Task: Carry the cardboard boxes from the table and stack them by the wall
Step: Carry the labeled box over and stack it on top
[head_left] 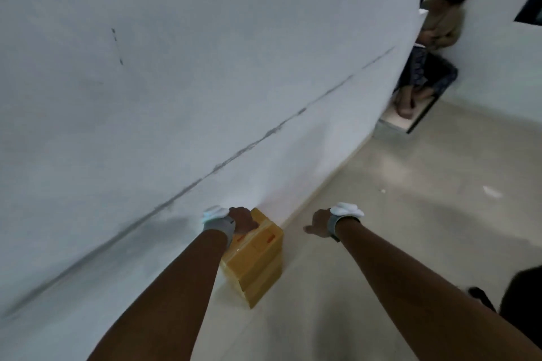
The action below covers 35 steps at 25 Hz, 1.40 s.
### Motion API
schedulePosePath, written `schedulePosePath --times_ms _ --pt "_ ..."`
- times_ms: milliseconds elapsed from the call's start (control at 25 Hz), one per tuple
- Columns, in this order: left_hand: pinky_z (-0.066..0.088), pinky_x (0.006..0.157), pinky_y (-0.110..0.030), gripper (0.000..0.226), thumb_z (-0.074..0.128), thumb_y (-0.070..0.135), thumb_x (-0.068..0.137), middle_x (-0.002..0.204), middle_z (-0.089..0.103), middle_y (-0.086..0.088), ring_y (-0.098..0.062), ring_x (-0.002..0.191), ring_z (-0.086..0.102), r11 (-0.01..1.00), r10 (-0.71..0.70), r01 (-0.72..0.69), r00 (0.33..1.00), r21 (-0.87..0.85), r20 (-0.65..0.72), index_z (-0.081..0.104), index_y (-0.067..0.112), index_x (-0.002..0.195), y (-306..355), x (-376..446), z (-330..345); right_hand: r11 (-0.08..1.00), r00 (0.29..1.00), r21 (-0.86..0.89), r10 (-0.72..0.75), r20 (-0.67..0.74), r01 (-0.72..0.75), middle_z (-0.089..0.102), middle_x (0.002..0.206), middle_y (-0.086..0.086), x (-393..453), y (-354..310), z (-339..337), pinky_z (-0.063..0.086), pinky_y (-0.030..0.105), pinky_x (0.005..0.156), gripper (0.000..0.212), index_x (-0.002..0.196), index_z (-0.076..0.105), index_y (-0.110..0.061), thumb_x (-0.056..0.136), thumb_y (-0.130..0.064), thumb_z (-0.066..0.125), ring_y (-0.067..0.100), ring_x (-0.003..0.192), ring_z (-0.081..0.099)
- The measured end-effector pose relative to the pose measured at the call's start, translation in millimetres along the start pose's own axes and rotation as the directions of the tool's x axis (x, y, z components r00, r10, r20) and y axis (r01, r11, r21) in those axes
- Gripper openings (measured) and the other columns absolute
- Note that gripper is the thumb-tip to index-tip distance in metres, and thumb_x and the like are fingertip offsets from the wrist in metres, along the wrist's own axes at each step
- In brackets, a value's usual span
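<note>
1. The stacking step is judged to be in hand: a stack (pixel 255 258) of what appear to be two or three cardboard boxes stands on the floor (pixel 381 243), against the wall (pixel 176 67).
2. The left hand (pixel 242 220) is laid on the top box (pixel 258 228), fingers curled over its far edge; a firm grip cannot be confirmed.
3. The right hand (pixel 318 223) is held apart from the stack, loosely open, with nothing in it.
4. The next move is judged to call for squaring the top box, releasing it, and returning to the table, which is out of view.
5. Orange markings are seen on the box top; no writing can be read, owing to blur.
</note>
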<state>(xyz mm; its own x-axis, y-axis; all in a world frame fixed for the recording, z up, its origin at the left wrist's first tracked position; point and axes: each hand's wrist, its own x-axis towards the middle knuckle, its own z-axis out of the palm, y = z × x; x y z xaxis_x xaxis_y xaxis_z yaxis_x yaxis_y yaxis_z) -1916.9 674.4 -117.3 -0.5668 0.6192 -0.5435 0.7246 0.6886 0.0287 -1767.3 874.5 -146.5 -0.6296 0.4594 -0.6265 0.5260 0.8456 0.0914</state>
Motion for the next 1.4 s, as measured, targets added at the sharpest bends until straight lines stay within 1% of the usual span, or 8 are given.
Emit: schedulePosePath --times_ms 120,200,560,720,840,1040,1240,1400 --pt "0.049 0.093 -0.034 0.048 0.05 0.046 0.098 0.111 0.068 -0.006 -0.028 0.112 0.065 0.994 0.104 -0.103 0.994 -0.04 0.034 0.071 0.005 0.113 28.7 -6.6 4.5 0.997 0.998 0.049 0.058 0.013 -0.058 0.072 0.11 0.003 -35.5 26.5 25.7 0.051 0.04 0.096 0.078 0.104 0.07 -0.014 0.079 -0.079 0.034 0.027 0.103 0.067" --pt "0.046 0.099 -0.034 0.048 0.049 0.046 0.098 0.122 0.067 -0.007 -0.026 0.117 0.062 0.983 0.183 -0.183 0.98 -0.006 0.077 0.07 0.007 0.117 56.5 -19.5 10.1 0.988 0.993 0.101 0.116 0.001 -0.116 0.071 0.111 0.003 -68.5 46.3 48.5 0.05 0.04 0.095 0.074 0.103 0.07 -0.016 0.081 -0.078 0.036 0.028 0.106 0.066" --pt "0.038 0.109 -0.035 0.054 0.048 0.047 0.1 0.144 0.053 -0.012 -0.029 0.133 0.05 0.898 0.404 -0.418 0.907 0.135 0.117 0.057 0.008 0.136 195.4 -166.4 94.6 0.926 0.949 0.212 0.311 0.047 -0.314 0.071 0.091 0.002 -256.8 94.1 193.4 0.045 0.035 0.096 0.062 0.071 0.055 -0.014 0.089 -0.071 0.04 0.026 0.109 0.065" --pt "0.04 0.107 -0.034 0.052 0.051 0.048 0.099 0.143 0.055 -0.011 -0.029 0.13 0.052 0.841 0.491 -0.512 0.858 0.176 0.149 0.059 0.011 0.134 251.6 -252.8 136.2 0.856 0.895 0.263 0.437 0.091 -0.444 0.063 0.132 0.003 -349.8 117.0 280.6 0.039 0.039 0.106 0.066 0.107 0.064 -0.017 0.086 -0.075 0.039 0.027 0.131 0.052" --pt "0.045 0.1 -0.032 0.05 0.052 0.048 0.099 0.138 0.059 -0.01 -0.029 0.122 0.059 0.8 0.535 -0.564 0.825 0.206 0.181 0.06 0.011 0.131 281.8 -297.1 155.8 0.795 0.854 0.332 0.516 0.07 -0.507 0.062 0.132 0.002 -398.7 128.7 331.2 0.046 0.043 0.103 0.085 0.126 0.062 -0.02 0.072 -0.082 0.038 0.029 0.125 0.056" --pt "0.045 0.099 -0.033 0.049 0.051 0.047 0.099 0.136 0.06 -0.01 -0.028 0.12 0.06 0.672 0.639 -0.679 0.733 0.294 0.233 0.061 0.012 0.131 329.3 -360.7 193.4 0.629 0.761 0.495 0.64 0.109 -0.6 0.065 0.126 0.007 -505.5 115.8 401.2 0.051 0.044 0.097 0.08 0.135 0.055 -0.018 0.078 -0.073 0.047 0.033 0.112 0.062" --pt "0.046 0.098 -0.032 0.049 0.051 0.048 0.098 0.137 0.059 -0.008 -0.027 0.121 0.059 0.467 0.728 -0.793 0.596 0.391 0.338 0.061 0.013 0.131 368.1 -424.4 249.6 0.412 0.604 0.525 0.751 0.266 -0.745 0.068 0.116 0.004 -622.4 66.3 466.6 0.049 0.039 0.095 0.066 0.112 0.066 -0.018 0.083 -0.073 0.043 0.03 0.106 0.063" --pt "0.045 0.1 -0.033 0.049 0.051 0.045 0.098 0.14 0.057 -0.009 -0.029 0.123 0.058 0.28 0.772 -0.868 0.457 0.41 0.441 0.057 0.012 0.135 387.3 -507.9 290.7 0.23 0.472 0.513 0.779 0.412 -0.827 0.058 0.08 0.002 -727.8 -3.5 505.8 0.044 0.035 0.085 0.053 0.081 0.053 -0.015 0.092 -0.066 0.042 0.028 0.103 0.064"
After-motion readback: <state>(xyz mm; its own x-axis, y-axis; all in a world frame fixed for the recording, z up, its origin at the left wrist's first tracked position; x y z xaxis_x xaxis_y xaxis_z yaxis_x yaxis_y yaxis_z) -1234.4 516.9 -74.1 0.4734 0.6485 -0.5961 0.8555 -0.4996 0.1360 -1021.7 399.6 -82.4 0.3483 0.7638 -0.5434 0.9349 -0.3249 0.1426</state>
